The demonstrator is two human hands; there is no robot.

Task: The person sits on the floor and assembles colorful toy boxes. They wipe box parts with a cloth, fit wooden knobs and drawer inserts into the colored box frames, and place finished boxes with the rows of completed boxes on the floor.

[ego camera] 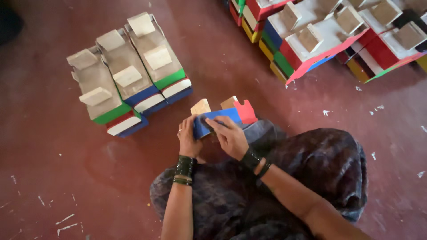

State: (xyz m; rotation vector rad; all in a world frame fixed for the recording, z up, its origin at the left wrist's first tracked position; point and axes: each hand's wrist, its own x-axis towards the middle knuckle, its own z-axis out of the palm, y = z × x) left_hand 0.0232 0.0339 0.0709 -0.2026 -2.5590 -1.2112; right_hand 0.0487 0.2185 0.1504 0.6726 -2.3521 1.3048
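Observation:
I hold a flat cardboard box blank (222, 116) over my lap; it is blue with a red flap and brown inner flaps sticking up. My left hand (187, 138) grips its left end, fingers curled around the edge. Across the blue panel lies my right hand (229, 135), fingers pressing on it. Both wrists wear dark green bangles. I sit on the dark red floor (53, 178) in dark patterned cloth.
A row of three folded open boxes (129, 71) with green, blue, red and white sides stands on the floor at upper left. A larger heap of similar boxes (324, 35) lies at upper right. White paint flecks dot the floor.

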